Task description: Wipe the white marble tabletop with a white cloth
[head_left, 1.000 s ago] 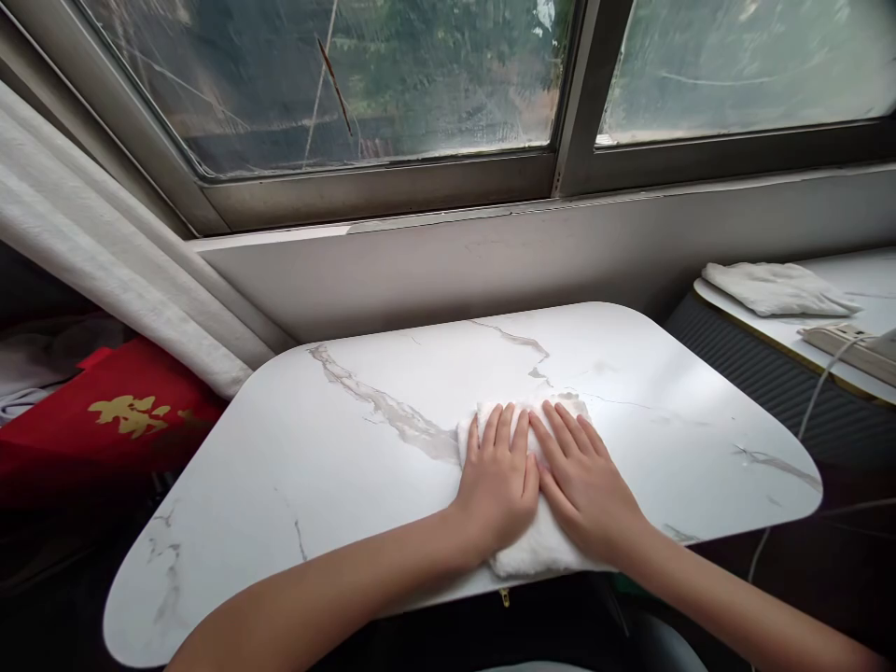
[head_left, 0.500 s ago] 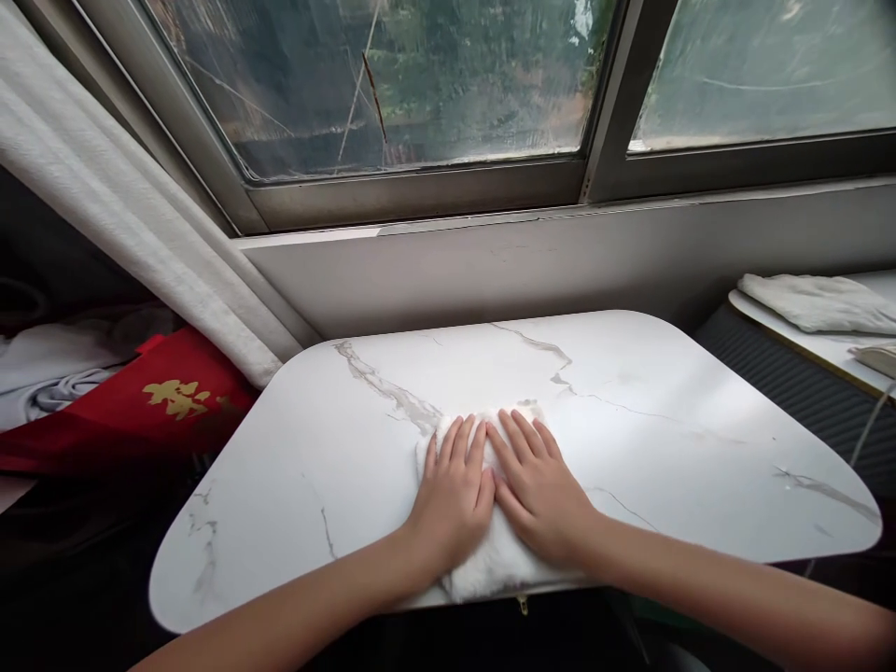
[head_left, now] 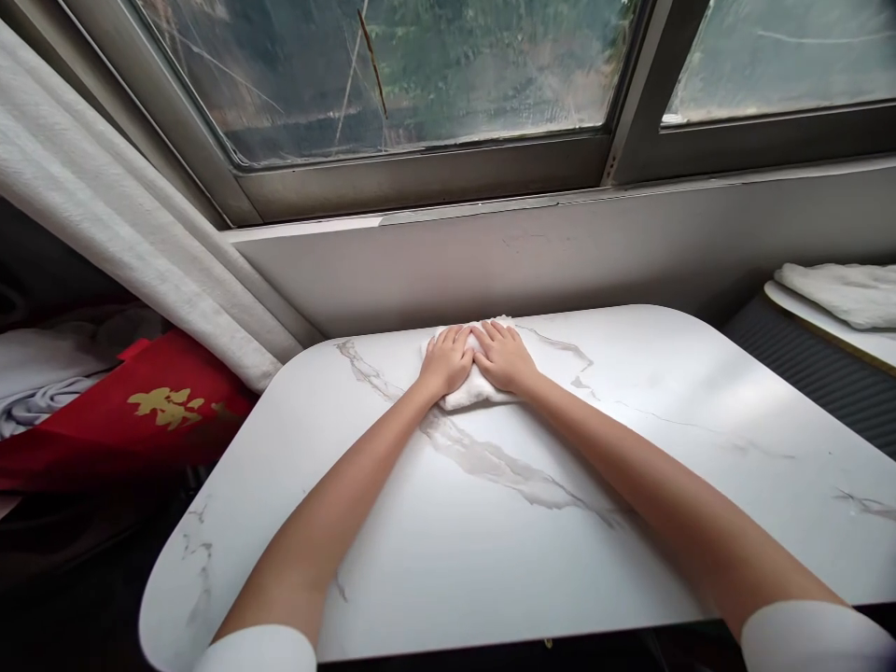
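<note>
A folded white cloth lies on the white marble-patterned table, near its far edge under the window. My left hand rests flat on the cloth's left part, fingers stretched forward. My right hand lies flat beside it on the right part, fingertips nearly touching the left hand's. Both arms are stretched far out over the tabletop. Most of the cloth is hidden under the hands.
A grey wall and window frame rise just behind the table. A white curtain hangs at the left above a red bag with gold lettering. At the right stands a second table with another white cloth.
Both hands have pushed the cloth away from me, from the near edge of the table to its far edge by the wall. My arms are now fully extended.
</note>
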Action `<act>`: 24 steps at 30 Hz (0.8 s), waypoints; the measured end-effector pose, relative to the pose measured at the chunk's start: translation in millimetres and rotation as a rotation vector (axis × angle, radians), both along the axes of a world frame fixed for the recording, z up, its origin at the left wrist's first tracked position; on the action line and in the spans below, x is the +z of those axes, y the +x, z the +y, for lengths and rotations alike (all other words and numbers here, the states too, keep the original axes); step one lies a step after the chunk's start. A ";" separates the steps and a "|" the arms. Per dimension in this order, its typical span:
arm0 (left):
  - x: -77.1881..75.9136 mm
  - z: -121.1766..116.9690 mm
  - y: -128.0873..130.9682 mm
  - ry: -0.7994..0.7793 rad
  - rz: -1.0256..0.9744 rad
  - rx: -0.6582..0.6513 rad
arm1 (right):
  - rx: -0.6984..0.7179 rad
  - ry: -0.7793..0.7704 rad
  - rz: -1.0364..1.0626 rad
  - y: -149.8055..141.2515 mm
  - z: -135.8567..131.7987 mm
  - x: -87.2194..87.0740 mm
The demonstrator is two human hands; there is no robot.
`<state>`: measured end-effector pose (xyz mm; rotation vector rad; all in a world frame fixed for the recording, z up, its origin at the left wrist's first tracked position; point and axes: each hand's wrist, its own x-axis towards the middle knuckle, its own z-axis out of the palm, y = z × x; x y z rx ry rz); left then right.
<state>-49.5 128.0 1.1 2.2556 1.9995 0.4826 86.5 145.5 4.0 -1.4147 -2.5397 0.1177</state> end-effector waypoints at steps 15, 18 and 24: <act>-12.4 46.7 -57.0 0.068 -0.032 -0.060 | -0.091 0.075 0.121 -59.5 32.9 -7.6; -12.6 36.1 -67.4 0.073 -0.029 -0.054 | -0.094 0.060 0.108 -69.8 21.6 -6.3; -9.9 -8.8 -82.3 0.049 -0.028 -0.028 | -0.042 -0.019 0.112 -81.4 -19.7 -1.9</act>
